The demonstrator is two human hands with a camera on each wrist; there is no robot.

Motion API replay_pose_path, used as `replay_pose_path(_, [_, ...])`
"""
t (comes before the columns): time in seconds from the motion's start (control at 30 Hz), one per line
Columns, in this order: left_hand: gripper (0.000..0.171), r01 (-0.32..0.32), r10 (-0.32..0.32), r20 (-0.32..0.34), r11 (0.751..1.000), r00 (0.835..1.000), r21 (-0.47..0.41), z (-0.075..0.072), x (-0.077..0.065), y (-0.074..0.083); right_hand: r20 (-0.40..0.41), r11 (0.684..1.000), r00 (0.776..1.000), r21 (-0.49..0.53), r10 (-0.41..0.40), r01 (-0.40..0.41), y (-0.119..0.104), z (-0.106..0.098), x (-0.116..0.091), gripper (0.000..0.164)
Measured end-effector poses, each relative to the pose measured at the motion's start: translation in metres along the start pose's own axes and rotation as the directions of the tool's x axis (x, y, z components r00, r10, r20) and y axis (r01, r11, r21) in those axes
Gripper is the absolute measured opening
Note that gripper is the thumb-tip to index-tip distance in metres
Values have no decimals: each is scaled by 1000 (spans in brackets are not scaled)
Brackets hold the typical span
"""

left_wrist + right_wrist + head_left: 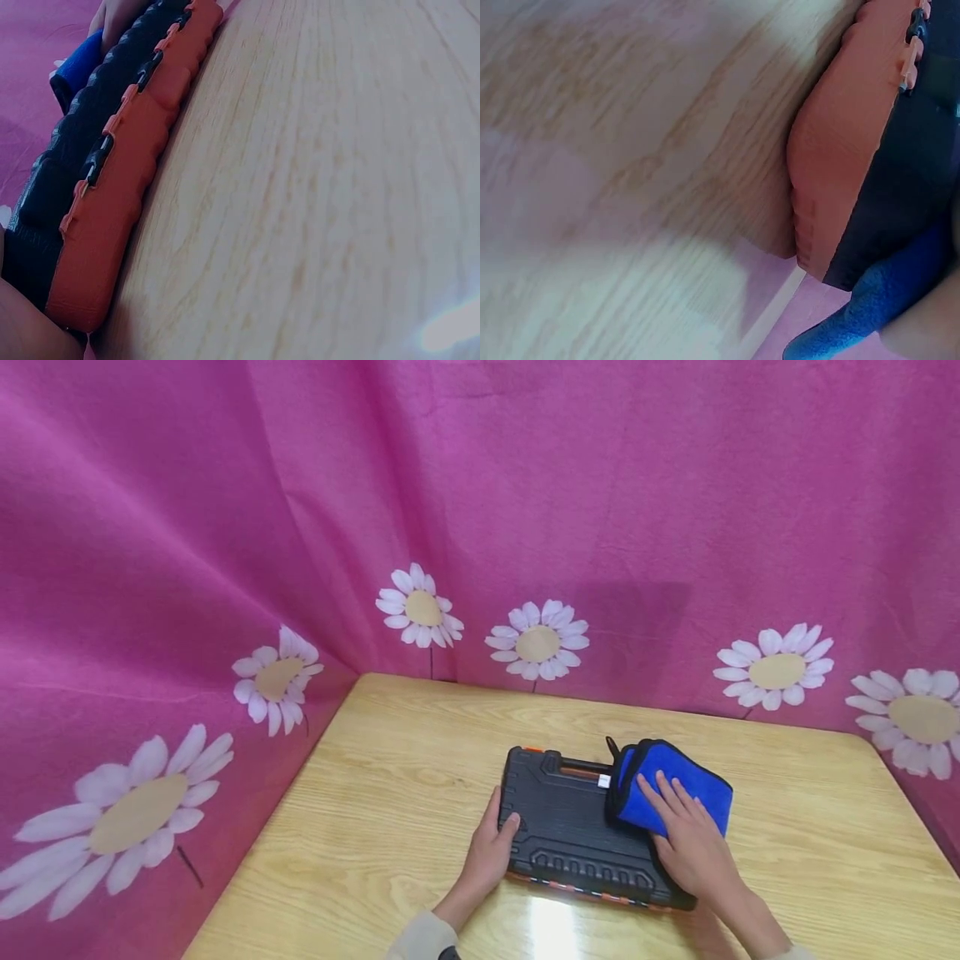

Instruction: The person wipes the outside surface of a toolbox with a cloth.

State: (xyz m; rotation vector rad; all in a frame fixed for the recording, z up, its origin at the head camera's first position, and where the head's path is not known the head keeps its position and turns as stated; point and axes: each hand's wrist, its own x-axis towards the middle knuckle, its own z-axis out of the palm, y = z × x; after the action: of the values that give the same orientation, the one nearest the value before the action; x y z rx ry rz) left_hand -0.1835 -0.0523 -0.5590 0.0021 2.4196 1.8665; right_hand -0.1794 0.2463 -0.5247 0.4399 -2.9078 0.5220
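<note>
A flat black and orange tool case (562, 814) lies on the wooden table, handle side away from me. My left hand (486, 856) grips its left end, thumb on top of the lid and fingers along the side. On the right part of the lid rests a folded blue cloth (708, 797) with black edging, partly overhanging the case's right end. My right hand (693, 843) lies over the cloth with its fingers stretched out and spread. The left wrist view shows the orange lower half (112, 202) of the case along its latch side.
The light wooden table (390, 777) reaches back to a pink curtain (600, 510) printed with white daisies. The curtain also borders the table's left side. A small white tag (603, 782) sits near the case handle (585, 766).
</note>
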Motion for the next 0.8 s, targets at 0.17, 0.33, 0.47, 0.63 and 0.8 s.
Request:
replay_pose_path(0.17, [62, 1, -1, -9, 1000, 1000, 1, 1, -1, 1, -3, 1000, 1000, 22, 10, -10, 3, -4, -3, 74])
replay_pose_path(0.33, [62, 1, -1, -5, 1000, 1000, -1, 1, -1, 1, -20, 998, 1000, 65, 12, -10, 0, -8, -8, 69])
replay_pose_path(0.47, [62, 3, -3, -3, 1000, 1000, -1, 1, -1, 1, -15, 996, 1000, 89, -9, 10, -4, -6, -13, 70])
replay_pose_path(0.63, [63, 5, -5, -8, 1000, 1000, -6, 1, 0, 1, 18, 997, 1000, 69, -23, 22, -11, -2, -13, 72])
replay_pose_path(0.8, [62, 9, -9, -12, 1000, 1000, 2, 2, 1, 1, 44, 1000, 999, 17, -24, 23, -16, -1, -12, 72])
